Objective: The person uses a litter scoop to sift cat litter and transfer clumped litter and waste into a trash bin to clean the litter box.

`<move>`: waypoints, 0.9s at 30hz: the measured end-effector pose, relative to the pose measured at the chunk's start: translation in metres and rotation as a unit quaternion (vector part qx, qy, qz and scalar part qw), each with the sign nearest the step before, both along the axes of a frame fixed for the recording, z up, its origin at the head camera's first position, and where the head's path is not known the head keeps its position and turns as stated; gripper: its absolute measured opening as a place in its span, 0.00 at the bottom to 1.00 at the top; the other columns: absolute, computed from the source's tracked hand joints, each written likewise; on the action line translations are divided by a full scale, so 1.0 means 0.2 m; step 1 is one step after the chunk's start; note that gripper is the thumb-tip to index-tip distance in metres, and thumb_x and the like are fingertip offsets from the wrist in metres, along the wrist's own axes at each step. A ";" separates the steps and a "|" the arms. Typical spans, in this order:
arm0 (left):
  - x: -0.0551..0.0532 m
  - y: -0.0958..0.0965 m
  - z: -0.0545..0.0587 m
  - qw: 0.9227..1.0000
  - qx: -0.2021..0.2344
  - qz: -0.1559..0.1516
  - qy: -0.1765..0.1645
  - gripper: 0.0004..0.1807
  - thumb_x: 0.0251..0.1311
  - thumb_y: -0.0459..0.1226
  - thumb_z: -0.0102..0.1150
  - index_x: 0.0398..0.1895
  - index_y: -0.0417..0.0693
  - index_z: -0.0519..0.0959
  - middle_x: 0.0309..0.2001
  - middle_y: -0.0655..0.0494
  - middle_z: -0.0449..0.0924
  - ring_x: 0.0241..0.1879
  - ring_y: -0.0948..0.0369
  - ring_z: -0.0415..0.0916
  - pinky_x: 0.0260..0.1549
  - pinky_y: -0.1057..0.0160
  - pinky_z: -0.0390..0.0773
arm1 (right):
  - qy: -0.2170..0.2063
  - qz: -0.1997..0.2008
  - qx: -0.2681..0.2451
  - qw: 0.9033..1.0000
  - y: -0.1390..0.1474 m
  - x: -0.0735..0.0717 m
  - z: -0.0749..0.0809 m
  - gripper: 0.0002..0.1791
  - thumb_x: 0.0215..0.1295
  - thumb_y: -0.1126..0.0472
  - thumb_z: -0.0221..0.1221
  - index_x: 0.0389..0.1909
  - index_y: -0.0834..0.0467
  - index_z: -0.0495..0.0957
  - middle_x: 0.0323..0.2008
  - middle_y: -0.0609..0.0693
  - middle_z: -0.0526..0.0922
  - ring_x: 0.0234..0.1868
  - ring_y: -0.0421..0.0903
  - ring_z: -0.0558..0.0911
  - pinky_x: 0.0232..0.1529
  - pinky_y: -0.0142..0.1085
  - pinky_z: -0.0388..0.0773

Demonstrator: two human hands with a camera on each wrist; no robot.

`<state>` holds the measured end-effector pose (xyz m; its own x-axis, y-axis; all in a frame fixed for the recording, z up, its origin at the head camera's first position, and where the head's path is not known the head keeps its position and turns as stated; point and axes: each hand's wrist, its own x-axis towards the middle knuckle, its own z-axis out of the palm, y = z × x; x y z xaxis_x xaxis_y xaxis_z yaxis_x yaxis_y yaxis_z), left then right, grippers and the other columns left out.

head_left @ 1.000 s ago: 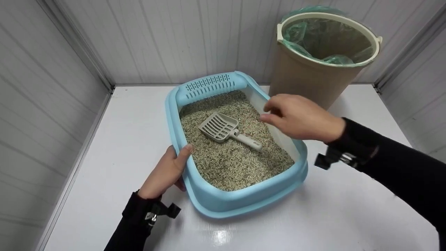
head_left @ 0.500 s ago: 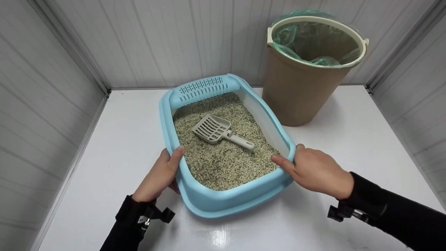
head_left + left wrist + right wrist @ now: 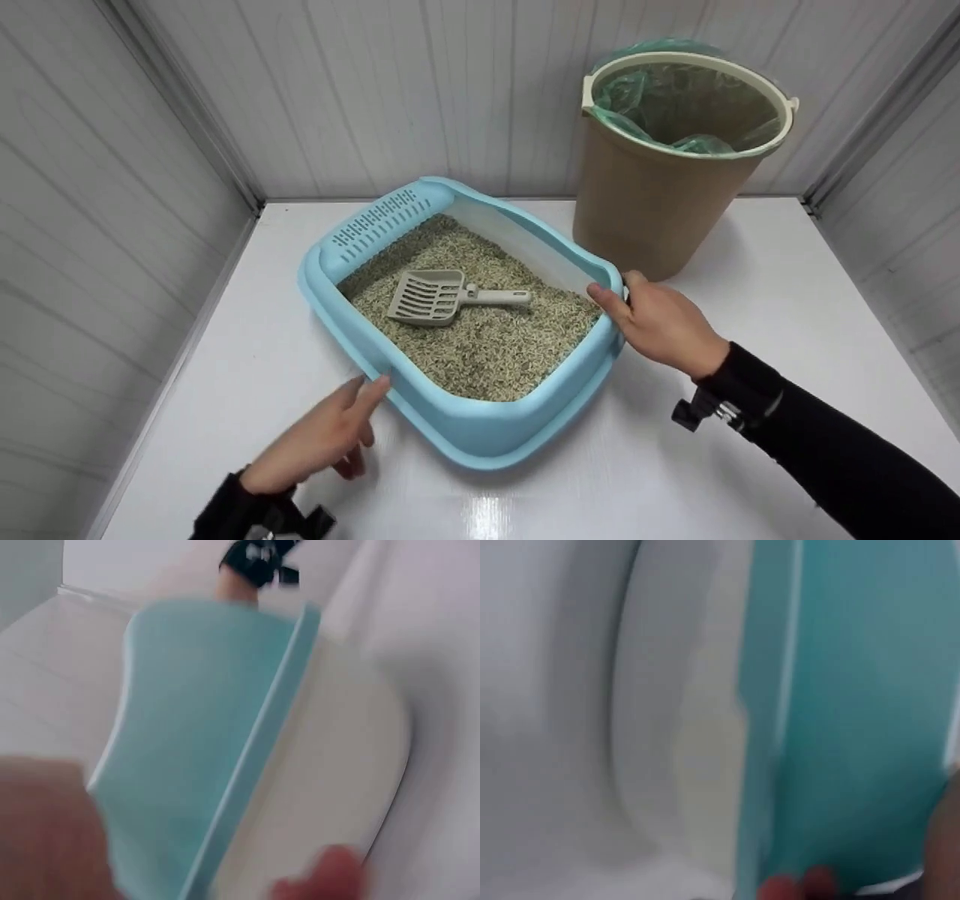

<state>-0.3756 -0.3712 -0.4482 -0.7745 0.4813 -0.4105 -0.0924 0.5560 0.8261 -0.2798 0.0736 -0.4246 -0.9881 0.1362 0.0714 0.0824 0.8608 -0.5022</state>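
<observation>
A blue litter box (image 3: 480, 424) with a white lower body sits on the white table, turned at an angle. Cat litter (image 3: 487, 360) in pellets fills it. On the litter lies a beige slotted scoop (image 3: 431, 296), its handle pointing right. My right hand (image 3: 667, 319) grips the box's right corner, thumb over the rim and the other fingers down the outside. At the near left side, my left hand (image 3: 319, 435) just touches the box's outer edge, its fingers loose and not wrapped round it. Both wrist views are blurred and show mostly the box's outer wall (image 3: 195, 712).
A tan trash bin (image 3: 645, 202) lined with a green plastic bag (image 3: 630, 94) stands behind the box to the right, close to its rim. Grey panelled walls (image 3: 390, 97) enclose the table (image 3: 787, 315) at the back and both sides.
My right hand came down from above the box and took hold of its right corner. The box has since swung counter-clockwise, scoop included. My left hand has let go of the rim.
</observation>
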 end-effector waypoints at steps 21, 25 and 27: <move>-0.74 -0.11 -0.11 0.960 -0.010 0.129 0.248 0.35 0.85 0.45 0.44 0.83 0.29 0.60 0.77 0.28 0.60 0.65 0.40 0.65 0.68 0.40 0.67 | -0.074 0.026 -0.179 0.981 -0.22 0.10 -0.09 0.65 0.83 0.28 0.53 0.88 0.63 0.21 0.83 0.76 0.57 0.80 0.68 0.68 0.75 0.65 0.72; -0.56 -0.11 -0.13 0.948 -0.031 0.193 0.250 0.37 0.85 0.46 0.41 0.83 0.25 0.56 0.78 0.25 0.55 0.67 0.39 0.63 0.70 0.38 0.67 | -0.057 0.076 -0.205 0.974 -0.08 -0.03 -0.10 0.57 0.88 0.35 0.53 0.91 0.58 0.27 0.79 0.71 0.68 0.73 0.63 0.78 0.70 0.59 0.79; -0.46 -0.13 -0.13 0.948 -0.046 0.203 0.243 0.39 0.85 0.47 0.41 0.82 0.22 0.53 0.77 0.23 0.53 0.68 0.38 0.60 0.70 0.37 0.67 | -0.042 0.079 -0.194 0.977 -0.04 -0.08 -0.10 0.49 0.89 0.36 0.51 0.92 0.59 0.41 0.64 0.66 0.82 0.57 0.57 0.85 0.57 0.53 0.85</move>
